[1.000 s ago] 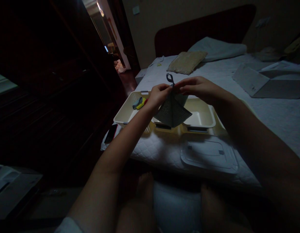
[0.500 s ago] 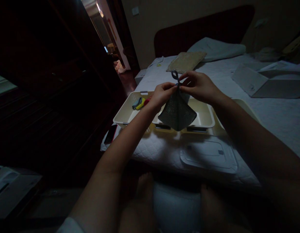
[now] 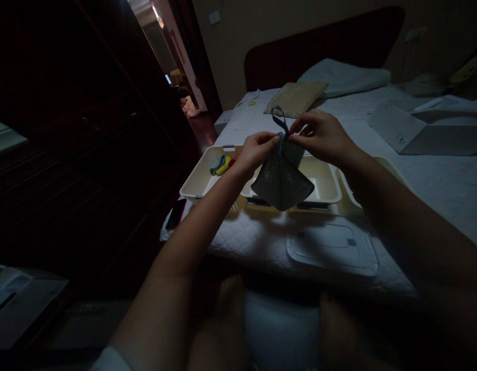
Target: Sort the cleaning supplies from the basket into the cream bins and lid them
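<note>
A dark grey mesh piece with a thin strap loop [image 3: 283, 180] hangs above the storage baskets; I cannot tell its exact kind. It tapers to the top and flares into points below. My left hand [image 3: 260, 149] pinches its upper left side between thumb and fingers. At the upper right, my right hand [image 3: 319, 133] pinches it close to the base of the loop, which sticks up above the fingers. Behind it stands a cream basket [image 3: 327, 180]. The left perforated basket [image 3: 196, 178] holds folded cloths [image 3: 222, 165] in grey, yellow and red.
A clear plastic lid [image 3: 331, 245] lies on the bed's front edge. A phone [image 3: 176, 214] rests at the left corner. Another cream container [image 3: 385, 170] is partly behind my right arm. Farther back are a beige cushion [image 3: 296, 98] and an open white box [image 3: 427, 126].
The strap loop has opened wider and leans left. My right hand has shifted slightly right and up, and the mesh piece is spread a little more at the top.
</note>
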{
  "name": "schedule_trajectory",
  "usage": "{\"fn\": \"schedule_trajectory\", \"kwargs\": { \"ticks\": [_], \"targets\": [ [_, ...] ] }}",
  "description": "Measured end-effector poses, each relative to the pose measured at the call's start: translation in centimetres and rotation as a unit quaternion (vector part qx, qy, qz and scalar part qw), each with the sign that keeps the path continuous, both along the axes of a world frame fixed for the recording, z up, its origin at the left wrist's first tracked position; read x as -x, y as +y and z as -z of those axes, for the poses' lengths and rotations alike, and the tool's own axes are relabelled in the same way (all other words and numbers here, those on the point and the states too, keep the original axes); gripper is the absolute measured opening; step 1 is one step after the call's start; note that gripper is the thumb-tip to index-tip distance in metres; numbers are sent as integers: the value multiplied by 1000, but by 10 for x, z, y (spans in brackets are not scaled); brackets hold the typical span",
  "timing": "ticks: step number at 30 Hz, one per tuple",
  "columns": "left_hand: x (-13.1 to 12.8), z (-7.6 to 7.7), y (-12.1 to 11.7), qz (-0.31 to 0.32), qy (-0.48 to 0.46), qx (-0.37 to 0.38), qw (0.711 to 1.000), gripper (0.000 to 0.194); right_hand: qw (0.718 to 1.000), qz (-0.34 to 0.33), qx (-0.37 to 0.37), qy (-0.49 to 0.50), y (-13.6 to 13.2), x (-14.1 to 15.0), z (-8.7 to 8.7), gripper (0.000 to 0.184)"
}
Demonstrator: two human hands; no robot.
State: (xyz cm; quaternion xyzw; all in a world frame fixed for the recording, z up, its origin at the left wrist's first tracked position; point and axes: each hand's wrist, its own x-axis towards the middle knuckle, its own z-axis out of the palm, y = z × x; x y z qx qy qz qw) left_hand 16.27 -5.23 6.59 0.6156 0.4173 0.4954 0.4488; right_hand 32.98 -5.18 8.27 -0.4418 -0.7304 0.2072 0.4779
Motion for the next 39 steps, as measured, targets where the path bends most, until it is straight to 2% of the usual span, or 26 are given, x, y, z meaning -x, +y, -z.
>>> {"fn": "schedule_trajectory", "kwargs": {
  "ticks": [9,13,17,22,26,29,33,36,39],
  "targets": [
    [-4,-3,-6,-12,9,11,1000,14,997,-69,-1,-18,-2,1,-3,17],
    [-5,-6,-12,7,-1,17,1000,4,997,-72,-20,-8,1,-1,-2,21],
    [-5,-6,-12,24,-34,22,999,7,997,-74,-29,1,2,-3,-1,29],
    [-5,-8,-12,54,-19,32,998,10,999,-48,-23,-7,-1,-3,-4,22],
    [-6,-5,-8,69,-5,-26,997,11,999,-35,-20,-27,-4,-1,-6,16],
    [-6,0,-1,37,9,-58,998,14,999,-39,-14,-33,-4,0,-6,16],
    [-3,5,9,-30,13,-40,999,10,998,-49,-15,-37,1,-4,-4,21],
    [2,5,12,-81,-1,-23,996,8,998,-40,-12,-39,10,-11,2,31],
    [7,2,12,-105,-18,-7,994,6,999,-17,19,-29,17,-18,10,49]
  ]
}}
